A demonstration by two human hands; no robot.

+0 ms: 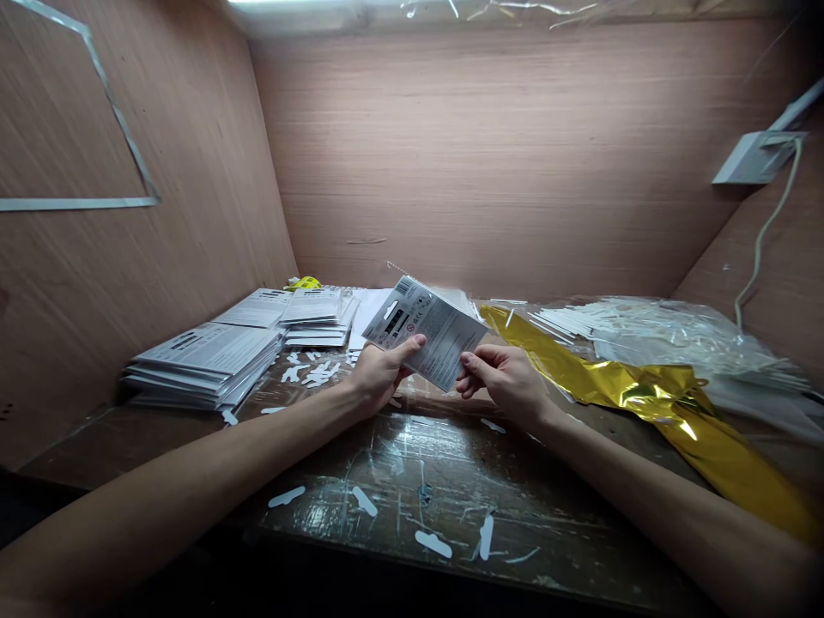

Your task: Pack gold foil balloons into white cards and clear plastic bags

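A grey printed card point(428, 330) with a hanging slot and a barcode is held tilted above the table. My left hand point(384, 371) grips its lower left edge, thumb on the printed face. At the card's lower right corner is my right hand point(499, 374), its thumb and forefinger pinched together at the edge; whether they grip the card or something thin beside it is too small to tell. Clear plastic film shows along the card's top edge. Small white cut-out pieces point(320, 373) lie on the table behind my left forearm.
Stacks of printed cards point(206, 356) stand at the left, with more point(315, 313) behind. Gold foil point(634, 388) runs along the right, beside plastic bags of white sticks point(675, 335). White cut-outs point(433, 543) lie near the dark table's point(348, 455) front edge.
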